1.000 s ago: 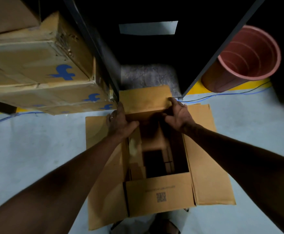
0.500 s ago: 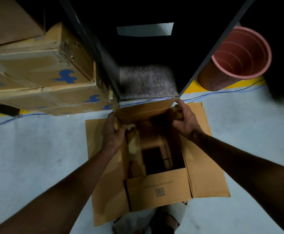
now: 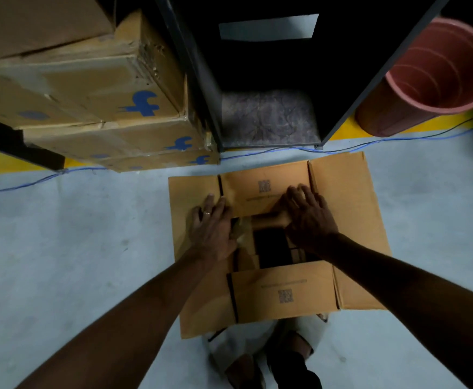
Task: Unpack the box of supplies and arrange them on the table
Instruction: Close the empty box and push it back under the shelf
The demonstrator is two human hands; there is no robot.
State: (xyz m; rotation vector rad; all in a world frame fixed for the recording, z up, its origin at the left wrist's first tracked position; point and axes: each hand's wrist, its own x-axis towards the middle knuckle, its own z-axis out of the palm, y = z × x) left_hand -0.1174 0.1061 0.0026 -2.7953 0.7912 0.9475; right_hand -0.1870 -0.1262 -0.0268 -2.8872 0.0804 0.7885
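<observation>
The cardboard box (image 3: pixel 281 290) sits on the pale floor (image 3: pixel 75 248) right in front of the person's feet, and its far flap (image 3: pixel 263 192), which stood up half a second ago with both hands at its edge, now lies folded outward and down, printed code facing up. The left hand (image 3: pixel 211 228) rests flat at the flap's left corner with its fingers (image 3: pixel 215 204) straight and together, holding nothing. The right hand (image 3: pixel 308 217) presses on the right side of the same flap, fingers spread and only loosely bent over the fold; it grips nothing that I can see. All four flaps are now splayed open, so the mouth of the box is clear. Inside it is dim: a dark rectangular item (image 3: pixel 272 245) and some paler cardboard shapes show, but what they are cannot be told.

Judging from this, opening is done and the first reach into the box comes next; nothing has been lifted out yet. No table shows in view. Stacked cartons (image 3: pixel 89 88) stand to the left, a dark metal rack (image 3: pixel 201 80) ahead, and a reddish bin (image 3: pixel 437 68) to the right
</observation>
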